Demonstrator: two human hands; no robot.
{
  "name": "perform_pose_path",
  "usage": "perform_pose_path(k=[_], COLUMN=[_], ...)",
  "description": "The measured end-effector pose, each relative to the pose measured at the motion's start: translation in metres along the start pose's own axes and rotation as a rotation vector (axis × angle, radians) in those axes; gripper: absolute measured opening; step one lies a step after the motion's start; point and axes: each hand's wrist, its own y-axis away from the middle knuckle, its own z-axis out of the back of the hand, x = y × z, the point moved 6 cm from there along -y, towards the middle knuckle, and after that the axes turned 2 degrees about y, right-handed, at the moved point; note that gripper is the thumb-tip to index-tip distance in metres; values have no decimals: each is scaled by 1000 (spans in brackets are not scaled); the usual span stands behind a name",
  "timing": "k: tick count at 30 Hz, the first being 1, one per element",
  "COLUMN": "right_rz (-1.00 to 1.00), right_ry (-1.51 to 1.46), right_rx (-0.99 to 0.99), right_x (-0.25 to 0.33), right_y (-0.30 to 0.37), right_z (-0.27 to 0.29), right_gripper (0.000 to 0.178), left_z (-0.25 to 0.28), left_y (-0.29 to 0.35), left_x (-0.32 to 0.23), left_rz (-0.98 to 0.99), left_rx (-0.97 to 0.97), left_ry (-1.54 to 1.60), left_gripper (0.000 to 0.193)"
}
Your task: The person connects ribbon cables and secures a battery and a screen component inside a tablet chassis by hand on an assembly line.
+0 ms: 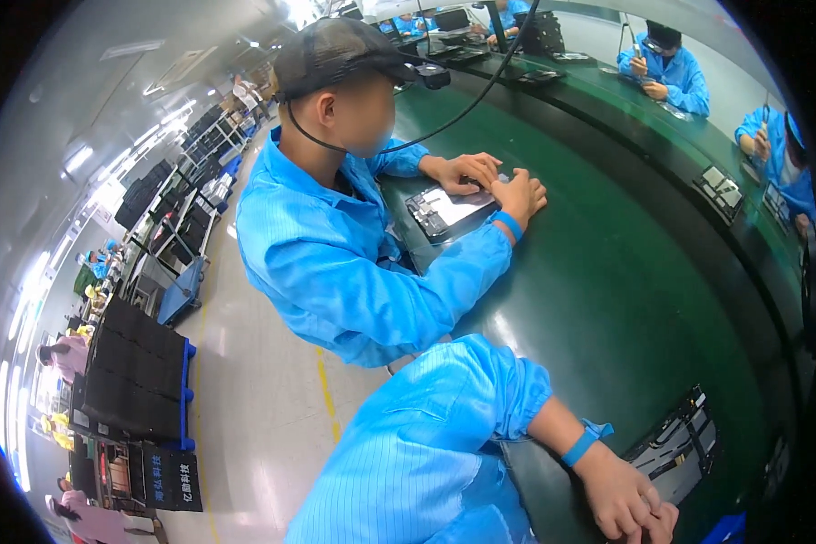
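Observation:
My left hand (616,494) comes in from the lower edge in a blue sleeve, with a blue strap (587,442) round the wrist. Its fingers are bent and drawn together; whatever they hold is hidden. At the bottom edge, part of my right hand (664,524) shows against the left fingertips, mostly cut off. Just beyond both hands an opened tablet-like device (689,462) lies on the green work surface (607,299), its dark inner parts, strips and grey plate exposed.
To my left a co-worker in a blue coat (335,263) bends over another opened device (449,210), both hands on it. A raised dark ledge (698,218) runs along the bench, with a device (721,192) on it. More people work across it. Black crates (136,363) stand far left.

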Motion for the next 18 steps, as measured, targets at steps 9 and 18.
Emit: perform_pose_path(k=[9,18], right_rz=[-623,-574], right_ry=[-308,626], right_rx=[-375,-982], right_x=[-60,-46], right_y=[49,69], right_z=[8,123], right_gripper=[4,15], left_z=[-9,21], left_y=[-5,4], left_x=[-8,54], left_rz=[-72,826], left_rx=[18,196], left_ry=[321,182], left_gripper=[25,19])
